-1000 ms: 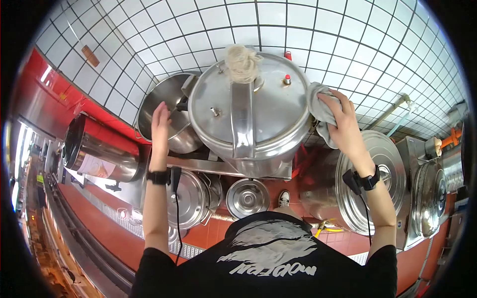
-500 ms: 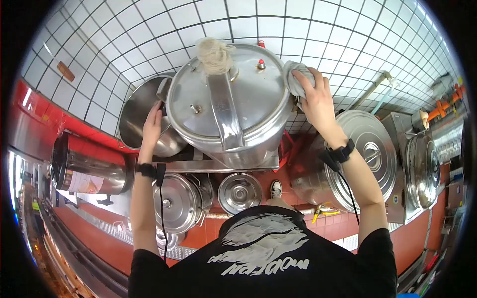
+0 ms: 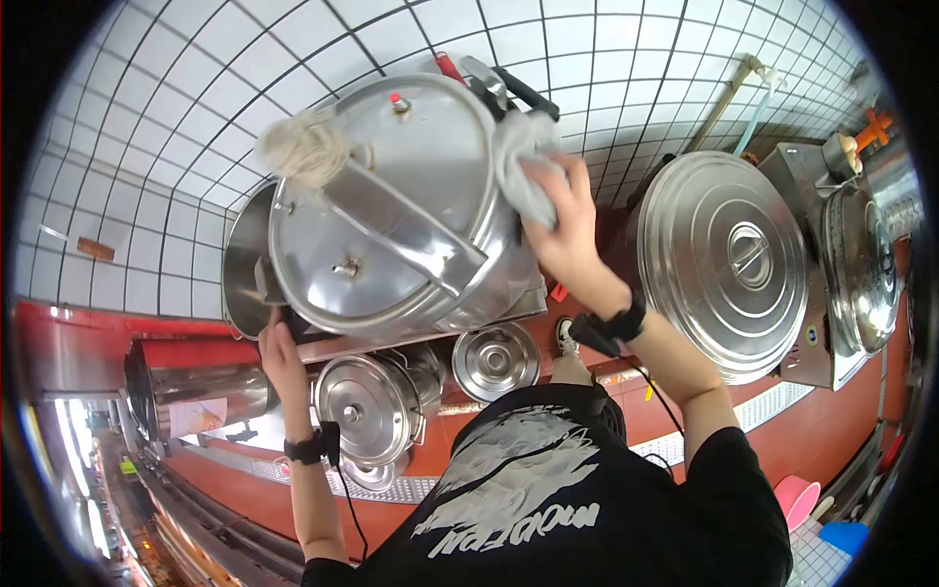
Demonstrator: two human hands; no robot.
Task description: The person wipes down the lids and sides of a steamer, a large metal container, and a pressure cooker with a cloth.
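A big steel pot (image 3: 469, 318) with a clamped lid (image 3: 430, 157) stands on a metal stand by the tiled wall. A metal bar (image 3: 406, 230) crosses the lid, with a beige cloth wad (image 3: 305, 147) wrapped at its far end. My right hand (image 3: 567, 215) is closed on a grey cloth (image 3: 526, 166), pressed against the pot's right rim. My left hand (image 3: 282, 357) is at the pot's left side, just below a side handle (image 3: 264, 282). Its fingertips are blurred and partly hidden there.
An open steel pot (image 3: 245, 254) stands behind on the left. Below are a lidded pot (image 3: 362, 411) and a steel basin (image 3: 495, 362). A large lidded pot (image 3: 724, 264) is on the right. Tools with red and black handles (image 3: 528, 93) lie against the wall.
The clamped pot has turned counter-clockwise and shifted left in view, uncovering the tools behind it. Both hands have moved with it, the right still on the grey cloth. The view has tilted.
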